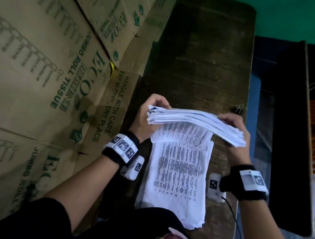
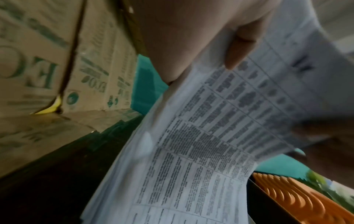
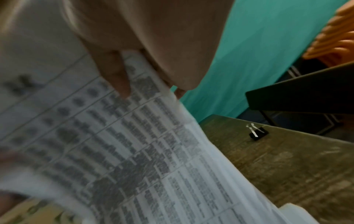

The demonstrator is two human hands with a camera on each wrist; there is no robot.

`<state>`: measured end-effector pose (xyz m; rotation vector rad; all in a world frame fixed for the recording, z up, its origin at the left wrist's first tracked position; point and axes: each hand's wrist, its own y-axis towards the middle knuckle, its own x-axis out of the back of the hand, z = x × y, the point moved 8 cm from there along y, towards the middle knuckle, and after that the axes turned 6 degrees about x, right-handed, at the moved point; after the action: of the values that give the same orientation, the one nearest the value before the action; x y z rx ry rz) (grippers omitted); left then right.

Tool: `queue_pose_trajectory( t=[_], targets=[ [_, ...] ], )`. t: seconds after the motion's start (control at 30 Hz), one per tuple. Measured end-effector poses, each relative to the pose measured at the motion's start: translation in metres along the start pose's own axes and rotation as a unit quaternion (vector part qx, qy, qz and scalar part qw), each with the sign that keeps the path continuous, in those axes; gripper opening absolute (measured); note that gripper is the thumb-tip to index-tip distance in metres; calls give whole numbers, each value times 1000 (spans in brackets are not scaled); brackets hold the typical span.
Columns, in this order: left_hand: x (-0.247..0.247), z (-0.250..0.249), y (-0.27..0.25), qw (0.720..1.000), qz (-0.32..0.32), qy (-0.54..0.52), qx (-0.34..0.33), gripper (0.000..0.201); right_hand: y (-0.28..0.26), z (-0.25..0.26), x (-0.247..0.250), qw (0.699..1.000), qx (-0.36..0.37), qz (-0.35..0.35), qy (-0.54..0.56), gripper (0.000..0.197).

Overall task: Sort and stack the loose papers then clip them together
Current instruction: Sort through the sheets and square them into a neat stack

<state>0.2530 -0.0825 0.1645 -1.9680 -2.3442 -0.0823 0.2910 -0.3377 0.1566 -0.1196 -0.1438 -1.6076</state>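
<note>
Nearest you, printed sheets lay flat at the near edge of the dark wooden counter, their long axis running from the near edge toward the far one, the printed tables facing up. One sheet's far end curled upward toward the bundle above.

Just beyond, you held a thick stack of papers off the counter, its long axis running left to right between the side edges, tilted so the right end sat lower. Your left hand gripped the left end, fingers curled over the top edge; the left wrist view showed a finger pressed against the printed face. Your right hand clasped the right end, fingers wrapped over the top; the right wrist view showed fingers lying on the sheet.

Farther on, a black binder clip with silver handles stood at the right edge of the counter, apart from both hands.

Along the left edge, printed cardboard boxes were stacked; their contents could not be seen.
</note>
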Motion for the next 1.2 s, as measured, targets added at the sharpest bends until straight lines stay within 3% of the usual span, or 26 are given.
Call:
queue_pose_trajectory(
  t=[0.03, 0.1, 0.17, 0.27, 0.33, 0.47, 0.5, 0.57, 0.73, 0.8, 0.9, 0.97, 1.03, 1.07, 1.13, 1.2],
  targets=[
    [-4, -2, 2, 1000, -8, 29, 8, 19, 4, -5, -2, 999, -33, -19, -18, 28],
    [-11, -18, 5, 998, -28, 46, -9, 15, 4, 17, -10, 998, 58, -12, -5, 19],
    [-12, -44, 4, 999, -44, 10, -25, 15, -4, 41, -1, 994, 100, -42, -6, 17],
    [-6, -79, -13, 989, -90, 27, -113, 15, -21, 71, 16, 982, 163, -92, 21, 12],
    [-6, -83, -27, 984, -98, 48, -143, 19, -33, 78, 18, 980, 162, -107, 41, 13],
    [-14, -32, -36, 997, -49, 1, -59, 35, -56, 24, 11, 997, 65, -42, 31, 32],
    [-17, -20, -37, 998, -39, -2, -43, 39, -58, 7, 9, 999, 37, -19, 7, 28],
    [-17, -9, -34, 999, -28, 2, -34, 37, -55, -30, 10, 997, -2, 27, -76, 15],
    [-9, -13, -19, 998, -25, 5, -60, 28, -47, -113, 5, 979, -91, 67, -168, 19],
    [-3, -11, -14, 999, -26, -10, -31, 33, -43, -121, -2, 978, -108, 45, -172, 28],
    [9, -16, -10, 999, -31, -23, -21, 46, -46, -118, -1, 971, -141, 24, -193, 16],
    [8, -22, -12, 999, 4, 11, -50, 46, -55, -114, -1, 953, -178, 68, -235, 27],
    [0, -22, -18, 996, 46, 46, -62, 45, -66, -101, -5, 952, -242, 108, -155, 34],
    [-2, -17, -19, 995, 57, 60, -57, 42, -66, -85, -9, 961, -245, 109, -62, 26],
    [-2, -5, -20, 995, 54, 75, -46, 35, -50, -42, 2, 987, -151, 53, 23, 8],
    [2, 12, -18, 997, 48, 61, 3, 36, -40, 8, 11, 998, 6, 52, 24, 26]
  ],
)
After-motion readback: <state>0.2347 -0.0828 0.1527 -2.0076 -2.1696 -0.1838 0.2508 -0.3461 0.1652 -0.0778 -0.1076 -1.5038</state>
